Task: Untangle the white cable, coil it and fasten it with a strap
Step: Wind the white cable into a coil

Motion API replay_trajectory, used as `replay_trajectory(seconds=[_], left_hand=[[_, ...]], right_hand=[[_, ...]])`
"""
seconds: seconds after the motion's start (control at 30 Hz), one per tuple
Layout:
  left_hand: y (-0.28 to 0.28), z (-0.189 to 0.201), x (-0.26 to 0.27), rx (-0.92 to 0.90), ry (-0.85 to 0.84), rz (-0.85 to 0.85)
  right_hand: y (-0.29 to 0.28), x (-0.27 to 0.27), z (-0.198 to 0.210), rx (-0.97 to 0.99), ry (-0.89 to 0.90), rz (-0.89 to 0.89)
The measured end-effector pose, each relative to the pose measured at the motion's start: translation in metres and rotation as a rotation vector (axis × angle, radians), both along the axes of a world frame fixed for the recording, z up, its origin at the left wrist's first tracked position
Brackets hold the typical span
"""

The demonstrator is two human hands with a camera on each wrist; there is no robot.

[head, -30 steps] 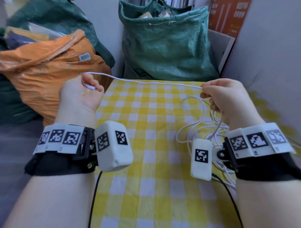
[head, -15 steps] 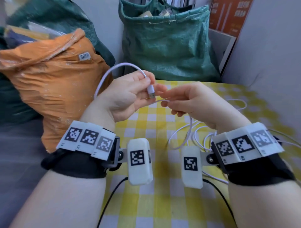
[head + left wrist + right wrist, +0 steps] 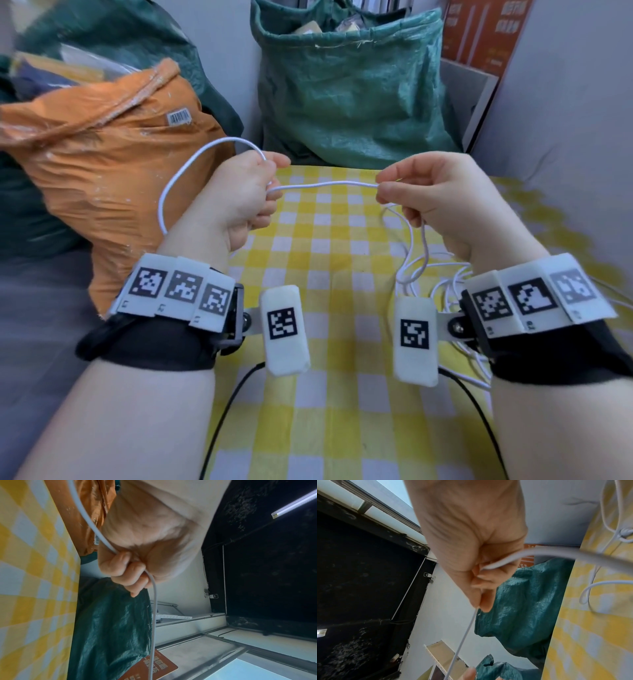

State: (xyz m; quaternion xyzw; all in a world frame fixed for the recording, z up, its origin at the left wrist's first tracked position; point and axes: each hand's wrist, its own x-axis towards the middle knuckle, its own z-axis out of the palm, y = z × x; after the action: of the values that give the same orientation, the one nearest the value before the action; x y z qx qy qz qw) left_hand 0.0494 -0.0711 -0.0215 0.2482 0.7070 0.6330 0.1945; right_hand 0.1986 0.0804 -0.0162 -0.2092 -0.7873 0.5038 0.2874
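Observation:
A thin white cable point(image 3: 325, 185) stretches almost level between my two hands above the table. My left hand point(image 3: 250, 192) is curled round it, with a loop point(image 3: 178, 178) arching up and left from the fist and coming back under the wrist. In the left wrist view the cable point(image 3: 154, 601) leaves the curled fingers point(image 3: 130, 574). My right hand point(image 3: 411, 192) pinches the cable between thumb and fingertips point(image 3: 482, 601). From there the slack point(image 3: 421, 246) drops to a loose tangle point(image 3: 445, 287) on the cloth under my right wrist.
The table carries a yellow and white checked cloth point(image 3: 325, 260). An orange sack point(image 3: 102, 164) stands at the left edge and a green sack point(image 3: 349, 85) behind the table. A grey wall point(image 3: 565, 120) closes the right side. A white strap-like piece point(image 3: 624, 532) sits on the cable at the far right.
My hands have drawn apart from where they met half a second ago. The plug end is now hidden in my left fist, and a length of cable spans between the hands.

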Motion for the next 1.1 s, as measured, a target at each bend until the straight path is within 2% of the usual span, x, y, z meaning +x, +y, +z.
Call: replay_trajectory(seconds=[0.1, 0.33, 0.47, 0.6, 0.8, 0.93, 1.1], left_hand=[[-0.002, -0.001, 0.001, -0.092, 0.029, -0.075], [0.006, 0.003, 0.022, -0.262, 0.064, -0.327], [0.007, 0.006, 0.029, -0.314, 0.039, -0.437], [0.004, 0.009, 0.033, -0.292, 0.007, -0.569], [0.000, 0.013, 0.036, -0.142, -0.067, -0.755], [-0.003, 0.014, 0.030, -0.033, -0.135, -0.734], [0.001, 0.011, 0.020, 0.019, -0.131, -0.453]], right_hand=[[0.001, -0.003, -0.003, 0.072, -0.011, -0.049], [-0.016, -0.007, -0.001, 0.235, -0.017, 0.099], [-0.014, -0.008, 0.001, 0.303, 0.089, 0.031], [-0.011, -0.005, 0.002, 0.326, 0.166, 0.013], [-0.020, -0.004, 0.003, 0.362, 0.132, 0.247], [-0.018, -0.005, 0.001, 0.326, 0.014, 0.219], [-0.012, -0.006, -0.001, 0.216, -0.021, 0.106]])
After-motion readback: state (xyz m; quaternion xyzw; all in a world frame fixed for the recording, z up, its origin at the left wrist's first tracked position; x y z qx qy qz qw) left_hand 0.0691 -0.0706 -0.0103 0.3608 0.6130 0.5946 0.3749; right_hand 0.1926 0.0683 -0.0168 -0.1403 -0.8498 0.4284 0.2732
